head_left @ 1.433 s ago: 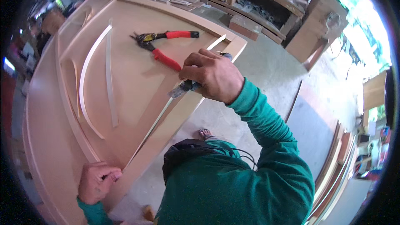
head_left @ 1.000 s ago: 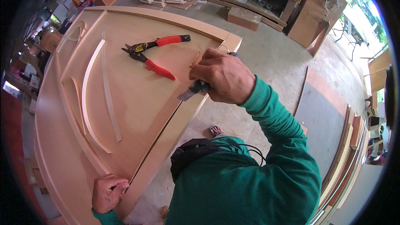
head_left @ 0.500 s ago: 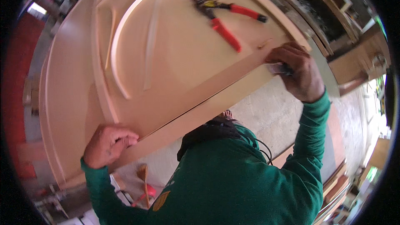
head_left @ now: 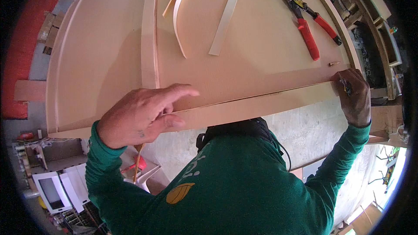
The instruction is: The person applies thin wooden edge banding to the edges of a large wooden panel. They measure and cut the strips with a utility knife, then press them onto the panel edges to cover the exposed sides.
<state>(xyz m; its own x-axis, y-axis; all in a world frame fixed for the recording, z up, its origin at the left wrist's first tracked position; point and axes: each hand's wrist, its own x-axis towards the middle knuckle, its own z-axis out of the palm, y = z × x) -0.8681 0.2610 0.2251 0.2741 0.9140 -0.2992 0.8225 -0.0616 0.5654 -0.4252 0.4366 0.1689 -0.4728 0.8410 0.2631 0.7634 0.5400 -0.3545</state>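
A big, light wooden counter (head_left: 100, 61) with a rounded edge fills most of the view. On it lie a curved thin wood strip (head_left: 182, 6), a straight flat wood strip (head_left: 227, 15) just beside it, and a long upright wood strip (head_left: 149, 43). Tin snips with red handles (head_left: 307, 24) rest near the right side. A tiny wood bit (head_left: 333, 64) lies near them.

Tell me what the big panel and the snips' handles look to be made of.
Panel: probably MDF or a similar board, matte pale tan, even and grainless. Snips: dark metal blades; red handles look like smooth plastic or rubber grips, slightly glossy.
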